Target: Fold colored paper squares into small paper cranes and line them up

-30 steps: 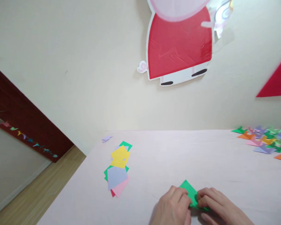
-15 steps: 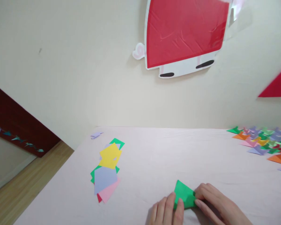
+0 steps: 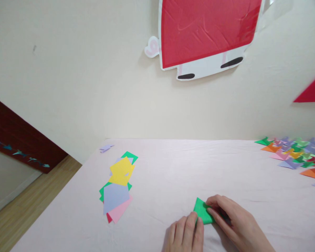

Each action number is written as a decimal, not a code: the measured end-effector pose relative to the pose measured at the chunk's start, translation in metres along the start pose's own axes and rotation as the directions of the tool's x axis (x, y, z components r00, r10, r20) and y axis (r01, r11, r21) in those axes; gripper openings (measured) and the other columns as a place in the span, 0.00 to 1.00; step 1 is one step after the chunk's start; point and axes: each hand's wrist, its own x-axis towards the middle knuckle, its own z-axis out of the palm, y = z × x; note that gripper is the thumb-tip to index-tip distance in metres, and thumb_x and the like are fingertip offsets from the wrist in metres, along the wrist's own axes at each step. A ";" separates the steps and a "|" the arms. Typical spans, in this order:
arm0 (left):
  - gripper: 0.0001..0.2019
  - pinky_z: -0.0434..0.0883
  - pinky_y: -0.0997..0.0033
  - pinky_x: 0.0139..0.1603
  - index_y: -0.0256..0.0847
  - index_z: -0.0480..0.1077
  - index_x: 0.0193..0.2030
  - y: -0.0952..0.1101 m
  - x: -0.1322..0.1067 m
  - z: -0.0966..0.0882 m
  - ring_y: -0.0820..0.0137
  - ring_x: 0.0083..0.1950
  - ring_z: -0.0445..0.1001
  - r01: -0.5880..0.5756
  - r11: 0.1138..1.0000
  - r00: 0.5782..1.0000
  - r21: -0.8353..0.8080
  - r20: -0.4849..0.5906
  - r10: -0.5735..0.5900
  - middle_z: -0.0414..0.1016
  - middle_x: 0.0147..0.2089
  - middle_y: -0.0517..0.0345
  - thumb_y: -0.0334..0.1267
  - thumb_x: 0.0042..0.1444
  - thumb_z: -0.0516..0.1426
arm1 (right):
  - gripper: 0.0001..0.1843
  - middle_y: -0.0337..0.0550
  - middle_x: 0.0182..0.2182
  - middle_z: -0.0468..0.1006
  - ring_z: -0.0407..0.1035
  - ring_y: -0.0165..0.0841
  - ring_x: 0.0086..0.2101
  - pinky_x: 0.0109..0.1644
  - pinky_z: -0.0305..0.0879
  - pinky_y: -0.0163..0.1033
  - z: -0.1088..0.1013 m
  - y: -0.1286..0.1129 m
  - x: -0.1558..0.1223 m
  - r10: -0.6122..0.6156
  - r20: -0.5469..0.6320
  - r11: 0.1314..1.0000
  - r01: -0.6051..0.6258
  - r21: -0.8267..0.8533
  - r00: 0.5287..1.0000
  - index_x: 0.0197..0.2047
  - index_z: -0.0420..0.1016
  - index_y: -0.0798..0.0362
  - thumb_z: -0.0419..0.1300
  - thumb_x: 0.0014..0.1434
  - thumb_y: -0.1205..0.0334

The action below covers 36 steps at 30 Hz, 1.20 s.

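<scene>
A green sheet of origami paper (image 3: 203,212), partly folded, lies on the pale pink cloth-covered table (image 3: 157,175) near its front. My left hand (image 3: 185,232) presses the paper's lower left edge with its fingertips. At the right edge, the thumb and fingers of my right hand (image 3: 232,218) pinch the paper, and they cover its right corner. The upper corner of the green paper points away from me and is uncovered.
To the left lie overlapping coloured paper squares, with a yellow square (image 3: 122,171) and a lilac square (image 3: 117,198) on top. Many folded paper figures (image 3: 294,154) stand at the back right. A small lilac folded piece (image 3: 106,148) rests near the back left corner. Behind is a wall.
My right hand has moved up and left along the green paper's right side and now covers more of it. My left hand still presses the lower left edge. The view has shifted slightly.
</scene>
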 end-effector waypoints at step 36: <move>0.25 0.63 0.66 0.41 0.40 0.77 0.48 -0.016 0.026 -0.028 0.64 0.43 0.68 -0.153 0.988 0.977 0.002 0.153 0.151 0.77 0.51 0.54 0.57 0.66 0.47 | 0.16 0.40 0.30 0.76 0.73 0.30 0.30 0.33 0.70 0.31 0.004 -0.001 0.001 -0.231 -0.032 0.957 0.221 -0.187 0.973 0.43 0.79 0.45 0.48 0.69 0.60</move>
